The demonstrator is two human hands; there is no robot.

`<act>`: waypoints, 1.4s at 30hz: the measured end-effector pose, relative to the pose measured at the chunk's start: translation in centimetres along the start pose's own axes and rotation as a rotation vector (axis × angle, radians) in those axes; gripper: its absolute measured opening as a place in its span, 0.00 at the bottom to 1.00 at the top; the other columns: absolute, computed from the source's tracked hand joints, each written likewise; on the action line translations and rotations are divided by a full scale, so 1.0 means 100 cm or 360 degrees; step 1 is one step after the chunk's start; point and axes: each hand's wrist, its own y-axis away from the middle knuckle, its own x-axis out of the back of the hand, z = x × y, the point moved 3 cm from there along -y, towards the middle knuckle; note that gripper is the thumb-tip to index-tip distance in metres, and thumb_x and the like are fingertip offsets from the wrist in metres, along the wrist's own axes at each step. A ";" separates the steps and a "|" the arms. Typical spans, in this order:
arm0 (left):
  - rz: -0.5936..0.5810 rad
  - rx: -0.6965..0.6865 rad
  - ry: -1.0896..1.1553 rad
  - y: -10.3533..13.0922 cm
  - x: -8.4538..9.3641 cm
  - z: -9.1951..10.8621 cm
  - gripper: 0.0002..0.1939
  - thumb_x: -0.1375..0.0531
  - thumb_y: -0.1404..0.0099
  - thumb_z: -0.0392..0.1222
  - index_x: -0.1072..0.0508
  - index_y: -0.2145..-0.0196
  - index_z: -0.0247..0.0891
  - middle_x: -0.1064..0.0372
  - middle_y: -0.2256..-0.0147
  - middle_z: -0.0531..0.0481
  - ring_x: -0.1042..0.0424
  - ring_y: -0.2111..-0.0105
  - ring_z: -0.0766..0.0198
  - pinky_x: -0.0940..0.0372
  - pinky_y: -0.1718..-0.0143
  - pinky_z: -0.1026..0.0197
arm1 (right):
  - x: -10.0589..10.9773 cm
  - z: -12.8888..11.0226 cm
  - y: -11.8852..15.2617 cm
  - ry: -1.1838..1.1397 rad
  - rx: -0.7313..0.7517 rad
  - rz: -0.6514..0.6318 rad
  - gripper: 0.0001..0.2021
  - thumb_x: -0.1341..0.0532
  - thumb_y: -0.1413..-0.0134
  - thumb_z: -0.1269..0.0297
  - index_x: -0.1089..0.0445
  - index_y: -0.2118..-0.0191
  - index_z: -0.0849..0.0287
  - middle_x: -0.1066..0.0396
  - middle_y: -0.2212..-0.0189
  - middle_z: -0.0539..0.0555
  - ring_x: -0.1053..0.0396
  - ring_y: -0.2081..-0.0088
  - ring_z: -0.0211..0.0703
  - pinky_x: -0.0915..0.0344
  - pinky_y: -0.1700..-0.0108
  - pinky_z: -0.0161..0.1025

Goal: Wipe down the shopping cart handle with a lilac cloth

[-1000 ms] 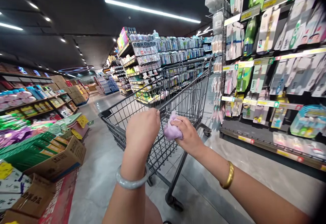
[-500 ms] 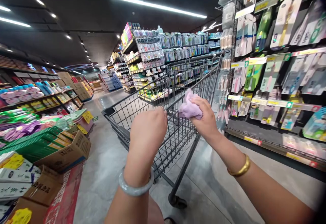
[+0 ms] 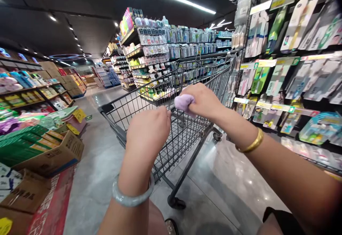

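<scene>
A dark metal shopping cart (image 3: 184, 149) stands in front of me, its wire basket turned sideways. My left hand (image 3: 149, 130), with a pale bangle at the wrist, is curled closed at the cart's near top rim; its fingertips are turned away, and they seem to be round the rim. A crumpled light purple cloth (image 3: 184, 102) is in my right hand (image 3: 204, 101), whose wrist bears a gold bangle. The cloth lies over or just above the near rim, to the right of my left hand.
Hanging packaged goods fill a rack (image 3: 283, 67) at the right. More shelves (image 3: 152, 50) stand beyond the cart. Open cardboard boxes (image 3: 61, 153) of goods line the left side of the grey floor (image 3: 98, 192). A cart wheel (image 3: 176, 203) is near my feet.
My right hand has moved left along the rim with the purple cloth, closer to my left hand. The view has shifted slightly, and my left hand stays at the rim.
</scene>
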 end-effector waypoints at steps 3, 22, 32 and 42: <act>-0.0031 0.0011 0.0077 0.000 -0.002 -0.005 0.17 0.54 0.26 0.41 0.27 0.64 0.40 0.25 0.71 0.45 0.28 0.73 0.53 0.52 0.74 0.55 | -0.006 -0.017 0.004 -0.0160 0.0261 -0.0060 0.27 0.42 0.61 0.80 0.24 0.52 0.57 0.23 0.50 0.52 0.30 0.46 0.49 0.39 0.39 0.48; 0.0291 0.0149 0.0377 -0.012 -0.018 0.033 0.25 0.48 0.26 0.47 0.33 0.37 0.32 0.26 0.52 0.38 0.30 0.51 0.48 0.42 0.46 0.48 | -0.137 0.013 0.136 -0.0014 -0.0466 0.0245 0.27 0.43 0.57 0.82 0.28 0.49 0.55 0.33 0.50 0.60 0.36 0.48 0.55 0.31 0.44 0.57; 0.0467 0.0447 0.0396 -0.032 -0.034 0.029 0.25 0.56 0.23 0.55 0.24 0.59 0.41 0.24 0.62 0.45 0.27 0.63 0.53 0.46 0.63 0.52 | -0.104 0.021 0.114 -0.0147 -0.0387 0.0582 0.32 0.44 0.58 0.81 0.28 0.45 0.55 0.36 0.45 0.60 0.39 0.39 0.54 0.39 0.34 0.57; 0.0502 0.0555 0.0276 -0.023 -0.035 0.005 0.28 0.59 0.24 0.53 0.23 0.68 0.43 0.23 0.69 0.47 0.29 0.66 0.57 0.46 0.53 0.49 | -0.109 0.016 0.110 -0.0219 -0.0254 0.0471 0.32 0.44 0.60 0.82 0.27 0.47 0.53 0.33 0.47 0.57 0.36 0.44 0.53 0.35 0.39 0.53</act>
